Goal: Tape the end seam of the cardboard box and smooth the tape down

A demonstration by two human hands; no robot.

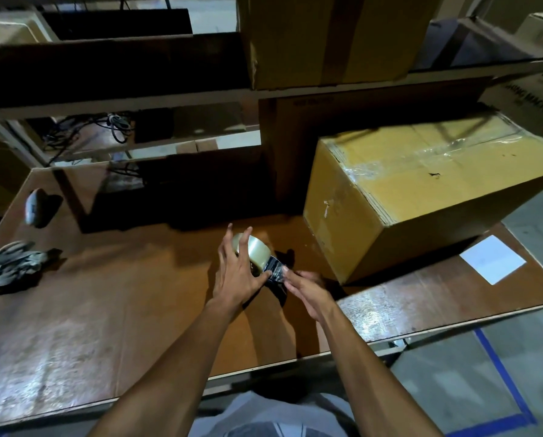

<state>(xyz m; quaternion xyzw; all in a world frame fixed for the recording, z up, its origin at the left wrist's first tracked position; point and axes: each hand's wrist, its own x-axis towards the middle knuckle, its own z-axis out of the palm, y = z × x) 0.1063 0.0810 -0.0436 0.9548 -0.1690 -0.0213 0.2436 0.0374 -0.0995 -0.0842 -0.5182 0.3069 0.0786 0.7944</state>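
A yellow-brown cardboard box (pixel 421 197) lies on the right of the brown table (pixel 106 310), its top seam covered with clear tape. Just left of the box's near corner, my left hand (pixel 237 272) is wrapped around a roll of clear packing tape (pixel 254 249). A short strip of tape (pixel 276 269) is pulled off the roll, and the fingertips of my right hand (pixel 308 290) pinch its free end. Both hands hover over the table, a little apart from the box.
Grey work gloves (pixel 10 264) lie at the table's left edge, with a small grey object (pixel 34 206) behind them. A white sheet (pixel 492 258) lies right of the box. Shelves with boxes (pixel 324 39) and cables rise behind. Blue floor tape (pixel 503 376) runs at the right.
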